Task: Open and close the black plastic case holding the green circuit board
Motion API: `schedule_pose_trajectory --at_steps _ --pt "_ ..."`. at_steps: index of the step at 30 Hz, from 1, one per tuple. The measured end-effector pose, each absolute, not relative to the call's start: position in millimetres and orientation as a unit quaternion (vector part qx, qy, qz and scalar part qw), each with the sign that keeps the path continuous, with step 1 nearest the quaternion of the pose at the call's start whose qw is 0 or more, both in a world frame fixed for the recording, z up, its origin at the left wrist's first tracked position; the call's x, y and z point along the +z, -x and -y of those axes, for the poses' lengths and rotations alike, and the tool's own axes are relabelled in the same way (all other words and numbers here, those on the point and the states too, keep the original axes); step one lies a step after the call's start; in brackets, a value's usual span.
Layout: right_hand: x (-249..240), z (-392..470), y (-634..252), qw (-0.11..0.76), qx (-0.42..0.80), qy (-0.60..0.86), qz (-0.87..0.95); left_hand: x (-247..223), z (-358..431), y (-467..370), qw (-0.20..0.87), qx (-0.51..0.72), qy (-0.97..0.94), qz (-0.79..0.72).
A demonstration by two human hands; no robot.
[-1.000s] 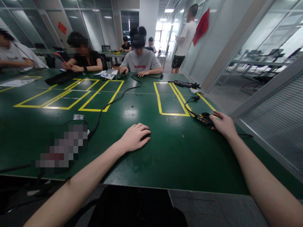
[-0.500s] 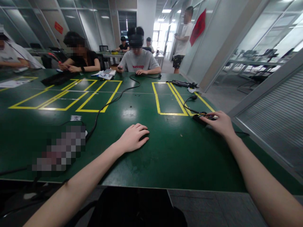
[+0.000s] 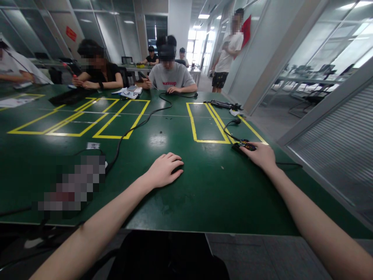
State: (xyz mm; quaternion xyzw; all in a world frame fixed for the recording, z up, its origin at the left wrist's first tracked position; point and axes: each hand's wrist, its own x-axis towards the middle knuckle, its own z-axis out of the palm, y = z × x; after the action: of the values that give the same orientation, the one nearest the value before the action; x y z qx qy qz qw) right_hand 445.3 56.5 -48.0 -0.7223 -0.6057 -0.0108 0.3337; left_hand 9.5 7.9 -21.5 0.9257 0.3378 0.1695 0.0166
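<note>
My left hand (image 3: 164,170) rests palm down on the green table (image 3: 204,202), fingers stretched and slightly apart, holding nothing. Farther off, by the right edge of the table, my right hand (image 3: 262,156) has its thumb and fingers around a small black object with orange-yellow parts (image 3: 249,146). Its exact kind is too small and partly covered to make out. Just left of it, a black piece (image 3: 235,147) lies on the table. A black cable with a plug (image 3: 237,121) curves back from that spot.
A power strip-like blurred block (image 3: 74,182) lies at left, with a long black cable (image 3: 119,146) running across the table. Yellow tape rectangles (image 3: 211,142) mark the surface. A folded black tripod-like item (image 3: 223,104) lies at the back right. Co-workers (image 3: 175,76) sit opposite; a person (image 3: 229,50) stands behind.
My right hand has moved slightly left, and more of the orange-yellow parts shows by its fingers. My left hand stays put. The co-worker opposite has raised a hand with a thin tool.
</note>
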Motion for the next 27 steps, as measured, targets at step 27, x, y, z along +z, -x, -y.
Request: schedule_pose_trajectory --at_steps 27 --pt "-17 19 -259 0.305 0.249 0.303 0.868 -10 -1 -8 0.084 0.172 -0.941 -0.280"
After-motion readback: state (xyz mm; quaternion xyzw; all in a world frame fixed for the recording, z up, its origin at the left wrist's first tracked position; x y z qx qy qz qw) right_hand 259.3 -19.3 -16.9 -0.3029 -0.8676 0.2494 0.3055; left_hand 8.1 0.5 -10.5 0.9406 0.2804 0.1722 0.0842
